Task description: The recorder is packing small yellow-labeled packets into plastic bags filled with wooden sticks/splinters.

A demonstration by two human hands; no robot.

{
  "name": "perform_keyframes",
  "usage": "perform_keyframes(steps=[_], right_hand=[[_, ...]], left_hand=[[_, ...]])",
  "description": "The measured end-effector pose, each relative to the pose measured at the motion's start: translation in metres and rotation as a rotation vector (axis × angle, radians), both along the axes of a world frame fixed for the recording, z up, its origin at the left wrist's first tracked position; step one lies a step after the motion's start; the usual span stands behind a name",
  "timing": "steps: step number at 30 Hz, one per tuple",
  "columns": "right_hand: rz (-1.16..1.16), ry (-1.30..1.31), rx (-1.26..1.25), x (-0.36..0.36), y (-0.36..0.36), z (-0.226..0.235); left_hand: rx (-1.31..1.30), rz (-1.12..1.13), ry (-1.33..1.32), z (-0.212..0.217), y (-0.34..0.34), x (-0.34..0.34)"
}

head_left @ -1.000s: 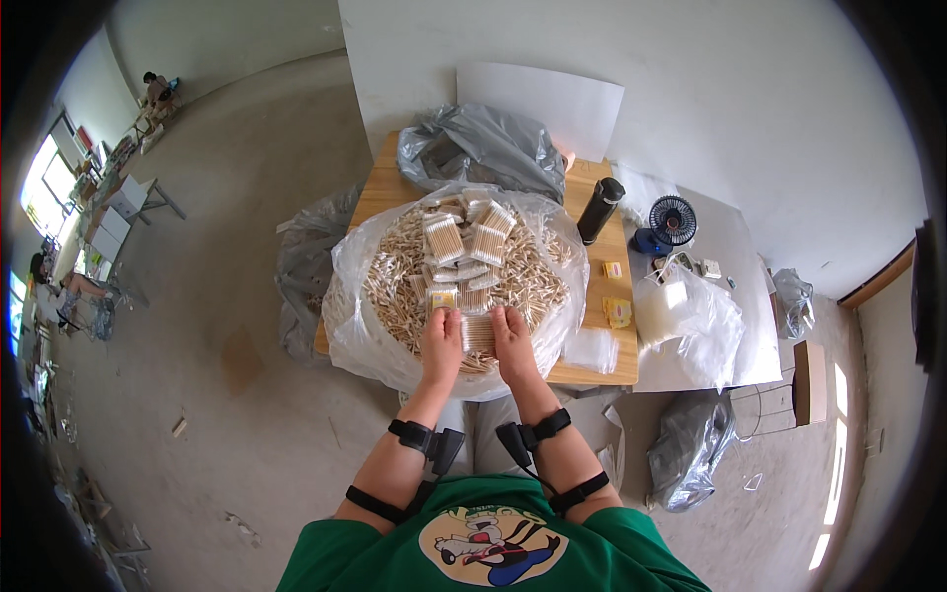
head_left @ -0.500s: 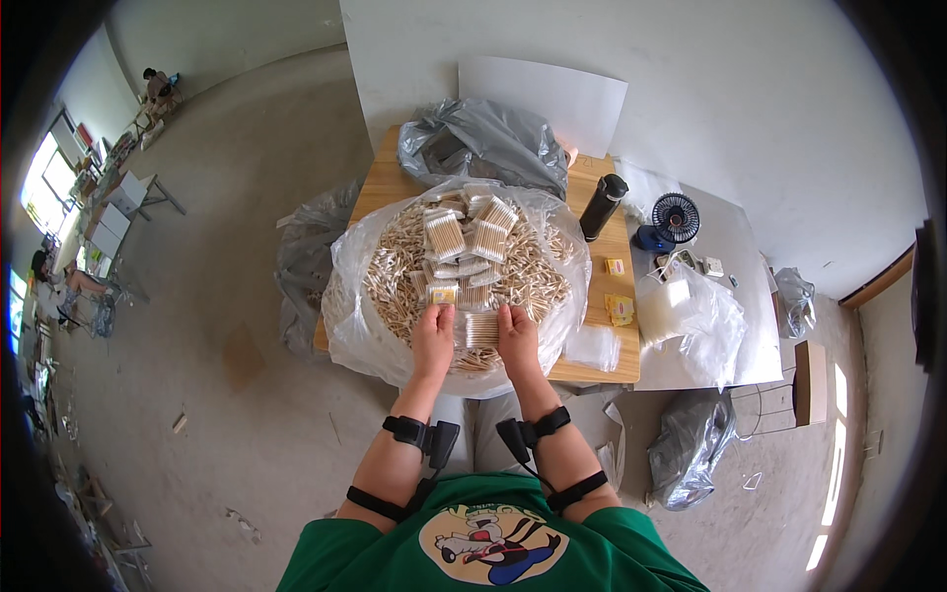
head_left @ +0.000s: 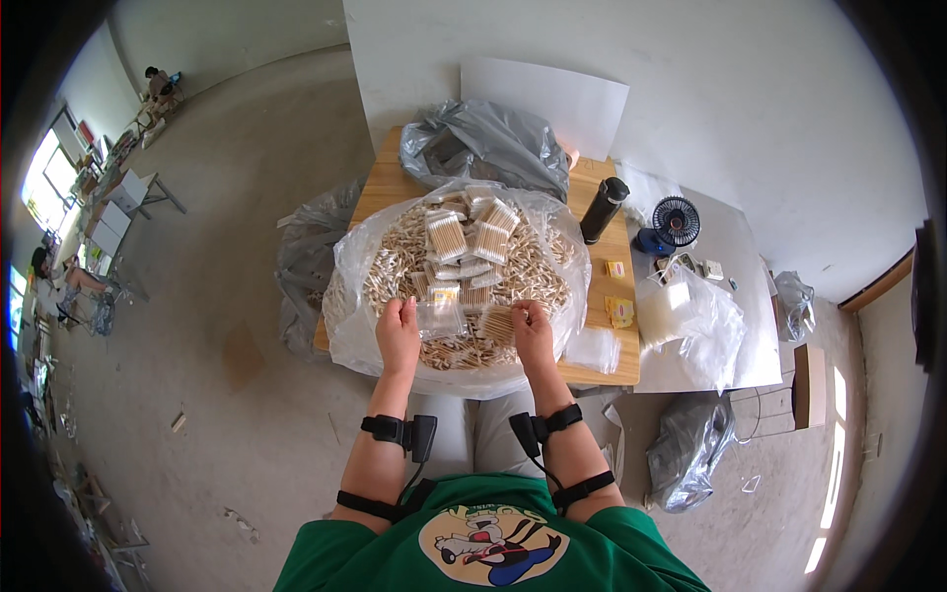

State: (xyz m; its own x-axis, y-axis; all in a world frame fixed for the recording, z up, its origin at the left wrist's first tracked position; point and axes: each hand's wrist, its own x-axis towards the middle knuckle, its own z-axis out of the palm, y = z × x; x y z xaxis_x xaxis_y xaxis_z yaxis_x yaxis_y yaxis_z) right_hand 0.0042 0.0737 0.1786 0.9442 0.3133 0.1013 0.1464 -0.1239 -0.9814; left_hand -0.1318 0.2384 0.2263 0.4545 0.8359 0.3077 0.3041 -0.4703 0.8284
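Loose cotton swabs [head_left: 395,261] fill a big clear plastic bag [head_left: 352,331] that lies open on the table before me. Bagged packs of swabs [head_left: 447,236] are piled in its middle. My left hand [head_left: 398,335] pinches the edge of a small clear plastic bag [head_left: 441,321], which looks flat. A yellow card [head_left: 446,296] shows at the top of that small bag; whether it is inside or behind cannot be told. In my closed right hand [head_left: 533,337] is a bundle of cotton swabs [head_left: 496,326], fanned slightly and tilted over the loose ones.
Right of the swabs on the wooden table [head_left: 626,340] are a black bottle [head_left: 604,209], yellow cards [head_left: 619,311] and clear small bags [head_left: 593,348]. A side table holds a fan [head_left: 675,221] and plastic bags [head_left: 705,321]. A grey bag [head_left: 483,143] lies at the back.
My hands have moved apart. The right has drawn the swab bundle to the right and tilted it; the left has shifted left with the small bag now stretched out beside it.
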Motion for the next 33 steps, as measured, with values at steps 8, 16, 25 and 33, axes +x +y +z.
perform_keyframes(steps=[8,16,25,33], right_hand=[[0.161,-0.325,-0.181,-0.004,-0.005,0.015],[0.124,-0.231,-0.147,0.002,-0.017,0.029],[0.0,-0.501,-0.27,0.008,-0.021,0.044],[-0.023,-0.388,-0.055,0.022,-0.056,0.062]], left_hand=[[-0.021,0.005,-0.004,0.001,0.001,-0.007],[-0.071,-0.009,-0.017,0.003,-0.003,-0.004],[-0.065,-0.011,0.027,0.003,-0.01,-0.001],[-0.051,-0.008,0.031,-0.003,-0.019,0.009]])
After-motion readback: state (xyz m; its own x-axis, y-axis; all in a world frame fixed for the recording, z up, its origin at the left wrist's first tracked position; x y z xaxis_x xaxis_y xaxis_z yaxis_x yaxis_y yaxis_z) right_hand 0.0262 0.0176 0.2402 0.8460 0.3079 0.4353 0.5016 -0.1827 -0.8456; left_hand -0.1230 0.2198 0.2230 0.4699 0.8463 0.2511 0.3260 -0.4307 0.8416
